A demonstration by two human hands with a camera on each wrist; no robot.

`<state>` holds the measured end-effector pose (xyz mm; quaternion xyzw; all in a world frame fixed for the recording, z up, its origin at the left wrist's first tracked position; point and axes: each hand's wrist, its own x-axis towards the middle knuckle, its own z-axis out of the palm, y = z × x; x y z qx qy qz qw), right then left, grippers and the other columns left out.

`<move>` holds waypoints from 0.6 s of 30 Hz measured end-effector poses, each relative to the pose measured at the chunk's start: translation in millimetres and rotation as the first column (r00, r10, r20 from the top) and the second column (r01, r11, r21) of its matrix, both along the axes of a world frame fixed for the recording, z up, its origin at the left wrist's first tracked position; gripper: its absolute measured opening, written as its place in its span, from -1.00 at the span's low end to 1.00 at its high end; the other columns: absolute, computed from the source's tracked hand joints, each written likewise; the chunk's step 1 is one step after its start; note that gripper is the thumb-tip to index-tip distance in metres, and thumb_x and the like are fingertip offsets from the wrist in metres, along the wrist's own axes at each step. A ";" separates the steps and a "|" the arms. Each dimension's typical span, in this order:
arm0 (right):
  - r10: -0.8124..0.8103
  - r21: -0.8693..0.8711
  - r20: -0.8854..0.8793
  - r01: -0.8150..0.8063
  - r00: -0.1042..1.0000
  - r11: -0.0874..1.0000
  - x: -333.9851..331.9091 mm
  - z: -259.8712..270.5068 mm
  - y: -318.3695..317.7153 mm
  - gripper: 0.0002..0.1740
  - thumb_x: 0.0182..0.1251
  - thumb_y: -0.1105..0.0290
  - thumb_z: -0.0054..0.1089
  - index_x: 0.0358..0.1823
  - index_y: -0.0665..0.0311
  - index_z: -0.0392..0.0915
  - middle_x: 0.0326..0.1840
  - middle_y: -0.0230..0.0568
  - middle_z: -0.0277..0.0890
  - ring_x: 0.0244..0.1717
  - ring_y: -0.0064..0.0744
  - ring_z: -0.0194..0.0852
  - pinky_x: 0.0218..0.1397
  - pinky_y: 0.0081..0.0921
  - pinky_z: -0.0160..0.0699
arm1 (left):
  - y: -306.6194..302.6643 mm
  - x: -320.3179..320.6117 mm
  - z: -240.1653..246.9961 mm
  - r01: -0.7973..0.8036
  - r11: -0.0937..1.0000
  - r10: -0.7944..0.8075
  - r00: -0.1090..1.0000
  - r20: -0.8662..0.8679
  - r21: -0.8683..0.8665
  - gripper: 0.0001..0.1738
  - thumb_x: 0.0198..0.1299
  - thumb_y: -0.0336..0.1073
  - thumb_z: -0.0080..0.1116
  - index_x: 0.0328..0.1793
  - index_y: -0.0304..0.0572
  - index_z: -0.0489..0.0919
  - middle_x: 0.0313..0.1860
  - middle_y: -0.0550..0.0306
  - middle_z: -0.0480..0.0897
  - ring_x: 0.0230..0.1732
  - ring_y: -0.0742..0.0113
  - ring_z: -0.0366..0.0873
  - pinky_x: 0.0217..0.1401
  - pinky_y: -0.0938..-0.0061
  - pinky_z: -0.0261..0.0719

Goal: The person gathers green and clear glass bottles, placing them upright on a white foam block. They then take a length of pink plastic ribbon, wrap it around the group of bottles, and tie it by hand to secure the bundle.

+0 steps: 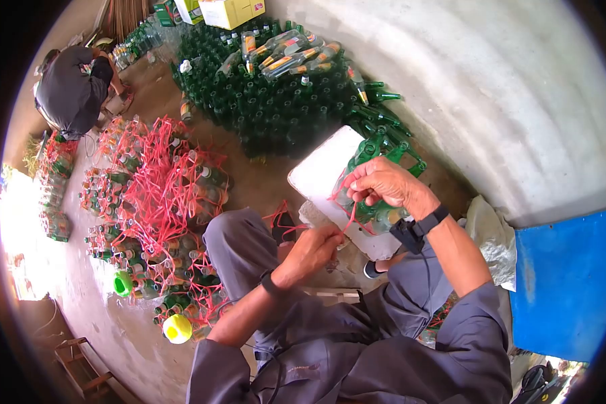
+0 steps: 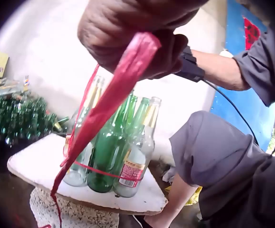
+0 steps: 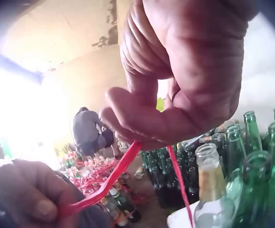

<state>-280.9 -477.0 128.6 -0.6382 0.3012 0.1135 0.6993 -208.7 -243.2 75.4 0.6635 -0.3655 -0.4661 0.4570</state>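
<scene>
Green and clear bottles (image 2: 108, 156) stand grouped on a white board (image 2: 37, 159), with a red strap (image 2: 110, 174) running round their lower part. My left hand (image 1: 311, 252) grips one stretch of the red strap, left of the bottles; its fist fills the top of the left wrist view. Above the bottles, my right hand (image 1: 384, 183) pinches the strap with curled fingers. In the right wrist view the strap (image 3: 110, 185) runs between the two hands, and another length drops from the right hand (image 3: 175, 95) toward the bottles.
Many green bottles (image 1: 276, 108) stand by the wall. Bundles with red straps (image 1: 158, 188) cover the floor at left, near a crouching person (image 1: 74, 91). A blue panel (image 1: 569, 283) is at right; a rough block (image 2: 73, 209) supports the board.
</scene>
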 end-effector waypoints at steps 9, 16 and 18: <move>0.316 -0.327 -0.057 -0.316 0.947 0.890 40.2 14.3 -15.9 -0.75 0.23 0.49 0.18 -0.15 0.48 0.71 -0.27 -0.13 0.75 -0.28 -0.44 0.74 -0.27 -0.53 0.67 | -63.4 16.0 -38.9 -0.159 0.987 0.153 0.953 -0.262 0.001 -0.69 0.39 -0.23 0.01 -0.12 -0.39 0.61 -0.56 0.12 0.60 -0.62 0.40 0.49 -0.55 0.46 0.40; 0.514 -0.790 -0.094 -0.377 0.853 0.483 41.5 0.0 -12.6 -0.74 0.09 0.54 0.13 -0.23 0.48 0.72 -0.11 -0.04 0.75 -0.16 -0.11 0.72 0.01 -0.31 0.63 | -93.3 23.3 -69.0 -0.281 0.959 0.240 0.872 -0.428 -0.036 -0.70 0.42 -0.18 0.04 -0.04 -0.30 0.60 -0.52 0.15 0.62 -0.63 0.49 0.47 -0.55 0.56 0.39; 0.553 -0.895 -0.043 -0.278 0.832 0.349 36.0 -7.8 -14.0 -0.77 0.08 0.55 0.12 -0.27 0.47 0.71 -0.11 -0.01 0.74 -0.15 -0.04 0.70 -0.01 -0.29 0.63 | -100.8 22.4 -73.4 -0.290 0.956 0.243 0.862 -0.444 -0.041 -0.71 0.43 -0.19 0.03 -0.03 -0.29 0.61 -0.52 0.14 0.62 -0.63 0.49 0.47 -0.56 0.56 0.38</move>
